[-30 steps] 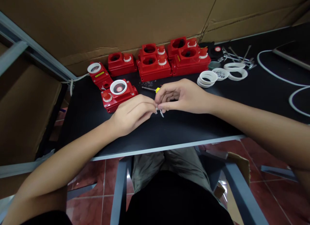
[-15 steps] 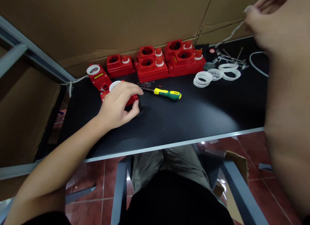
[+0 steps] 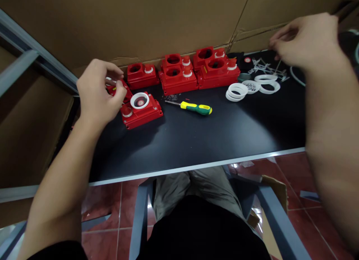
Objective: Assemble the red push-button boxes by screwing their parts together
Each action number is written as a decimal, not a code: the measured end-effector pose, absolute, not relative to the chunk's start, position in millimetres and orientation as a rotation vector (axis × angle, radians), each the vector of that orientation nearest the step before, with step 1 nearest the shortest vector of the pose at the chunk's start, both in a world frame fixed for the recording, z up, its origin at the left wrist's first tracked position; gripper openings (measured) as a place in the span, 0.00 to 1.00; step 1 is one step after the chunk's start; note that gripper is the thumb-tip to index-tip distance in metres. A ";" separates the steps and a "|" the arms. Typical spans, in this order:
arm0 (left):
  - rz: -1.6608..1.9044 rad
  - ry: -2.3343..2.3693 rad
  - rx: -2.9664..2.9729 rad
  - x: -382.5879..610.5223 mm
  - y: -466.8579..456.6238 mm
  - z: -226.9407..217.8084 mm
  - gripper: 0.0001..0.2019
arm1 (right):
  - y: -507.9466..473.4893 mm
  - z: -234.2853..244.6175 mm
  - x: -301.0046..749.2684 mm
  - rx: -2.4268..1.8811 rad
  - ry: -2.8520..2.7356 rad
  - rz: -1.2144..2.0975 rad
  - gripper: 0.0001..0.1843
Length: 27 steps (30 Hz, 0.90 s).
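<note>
My left hand (image 3: 97, 92) is raised at the table's left, its fingers curled round a tilted small red box (image 3: 121, 87) with a white ring and a yellow label. Just right of it lies another red box (image 3: 146, 110) with a white ring on top. My right hand (image 3: 307, 39) hovers at the far right with thumb and fingers pinched together above a pile of thin metal pins (image 3: 263, 65). What the pinch holds is too small to see.
A yellow-green screwdriver (image 3: 196, 108) lies mid-table. Several red boxes (image 3: 179, 75) line the back by the cardboard wall (image 3: 168, 21). White rings (image 3: 238, 91), a dish of screws (image 3: 250, 86) and a white cable (image 3: 295, 74) sit right. The table's front edge (image 3: 196, 166) is near my lap.
My hands were together at the table's middle, then parted. The left hand went to the near red box, then to the tilted box. The right hand swung up and right over the pins.
</note>
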<state>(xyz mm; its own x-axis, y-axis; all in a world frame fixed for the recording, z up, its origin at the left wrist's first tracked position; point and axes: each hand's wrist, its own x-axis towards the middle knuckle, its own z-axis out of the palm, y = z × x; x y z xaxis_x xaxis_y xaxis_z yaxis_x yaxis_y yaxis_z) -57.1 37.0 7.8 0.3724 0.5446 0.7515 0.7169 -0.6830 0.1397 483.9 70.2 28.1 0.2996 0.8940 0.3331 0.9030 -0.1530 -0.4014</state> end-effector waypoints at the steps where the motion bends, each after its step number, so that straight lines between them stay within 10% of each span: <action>1: -1.159 -1.190 -2.445 -65.0 41.6 8.6 0.06 | 68.2 31.6 478.3 -2.110 -1.488 -0.023 0.16; 11: -0.503 -1.438 -3.179 -112.6 77.2 -2.3 0.60 | 45.8 39.8 423.2 -1.911 -1.518 -0.006 0.20; 17: -0.281 -1.461 -3.080 -73.9 43.9 13.0 0.42 | 44.9 -1.3 426.5 -1.242 -2.100 0.218 0.06; 22: -0.457 -1.530 -3.022 -46.8 23.2 7.0 0.32 | 42.9 -32.0 406.8 -0.840 -2.559 0.408 0.24; 27: -0.547 -1.474 -2.964 -38.9 19.4 -2.2 0.30 | 38.4 -38.6 399.6 -0.878 -2.491 0.503 0.13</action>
